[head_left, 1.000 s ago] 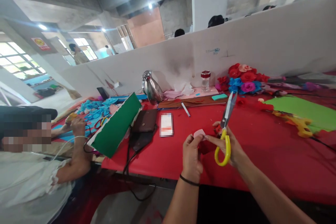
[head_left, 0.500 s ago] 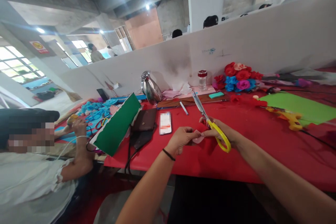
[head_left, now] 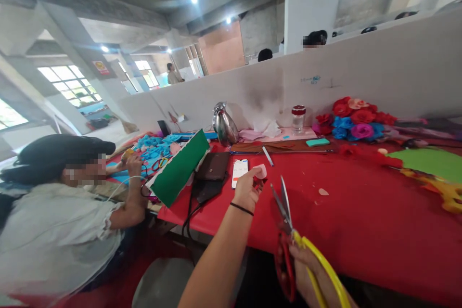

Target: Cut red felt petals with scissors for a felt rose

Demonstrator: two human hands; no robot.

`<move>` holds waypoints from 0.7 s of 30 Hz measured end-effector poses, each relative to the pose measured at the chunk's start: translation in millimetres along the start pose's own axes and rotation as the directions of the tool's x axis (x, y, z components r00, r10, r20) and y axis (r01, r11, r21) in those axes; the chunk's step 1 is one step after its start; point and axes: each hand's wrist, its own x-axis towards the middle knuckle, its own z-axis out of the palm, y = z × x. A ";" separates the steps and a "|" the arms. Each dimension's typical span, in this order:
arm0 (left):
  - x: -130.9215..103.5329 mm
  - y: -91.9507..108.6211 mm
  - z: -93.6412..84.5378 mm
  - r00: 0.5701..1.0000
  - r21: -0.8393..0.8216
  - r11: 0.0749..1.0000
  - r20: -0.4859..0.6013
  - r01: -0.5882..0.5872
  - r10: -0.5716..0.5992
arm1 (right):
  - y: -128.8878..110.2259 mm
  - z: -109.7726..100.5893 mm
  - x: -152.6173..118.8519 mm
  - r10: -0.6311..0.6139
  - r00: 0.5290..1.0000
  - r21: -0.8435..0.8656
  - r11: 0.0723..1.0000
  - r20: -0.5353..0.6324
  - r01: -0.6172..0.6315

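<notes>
My left hand (head_left: 248,191), with a black band at the wrist, pinches a small pale pink paper piece (head_left: 260,171) over the red table, just right of a lit phone (head_left: 239,173). Low at the table's front edge, my right hand (head_left: 306,262) grips a pair of scissors (head_left: 288,216) with one yellow and one red handle loop. The blades point up and stand slightly apart, with nothing between them. Another pale pink scrap (head_left: 323,192) lies on the table right of the blades.
Behind are a white pen (head_left: 267,156), a teal block (head_left: 317,142), a steel jug (head_left: 225,125), a lidded jar (head_left: 298,119) and a paper-flower bunch (head_left: 361,118). A dark wallet (head_left: 212,166) and green board (head_left: 180,168) stand left. A co-worker (head_left: 72,231) sits beyond them.
My hands have parted. The left moved forward with the pink piece; the right drew back and down with the scissors, whose blades spread. The view turned left.
</notes>
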 end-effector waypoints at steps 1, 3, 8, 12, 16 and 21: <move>0.4 -1.4 2.1 1.000 -0.007 1.000 -0.021 0.003 -0.003 | 11.8 -1.2 -1.6 0.039 0.999 0.019 0.999 0.014 -0.039; -0.9 -5.1 5.9 0.998 -0.004 1.000 -0.056 0.004 -0.004 | 25.2 -0.5 -0.8 0.087 0.996 0.049 0.995 0.010 -0.088; -13.5 -17.3 9.5 0.998 0.023 1.000 -0.058 0.003 -0.002 | 12.4 11.0 10.2 0.005 1.000 0.086 0.996 0.013 -0.007; -27.0 -28.3 9.5 1.000 0.017 1.000 0.017 0.012 -0.013 | -1.3 14.9 17.9 -0.067 0.996 0.088 0.994 -0.060 0.072; -36.9 -38.1 11.2 0.998 -0.032 0.999 0.057 -0.024 0.026 | 3.2 11.8 29.9 -0.070 0.991 0.038 0.996 -0.112 0.075; -43.8 -44.4 13.2 0.988 -0.043 0.994 0.111 -0.100 0.104 | 2.1 1.8 32.3 -0.086 0.996 -0.147 0.986 -0.012 0.083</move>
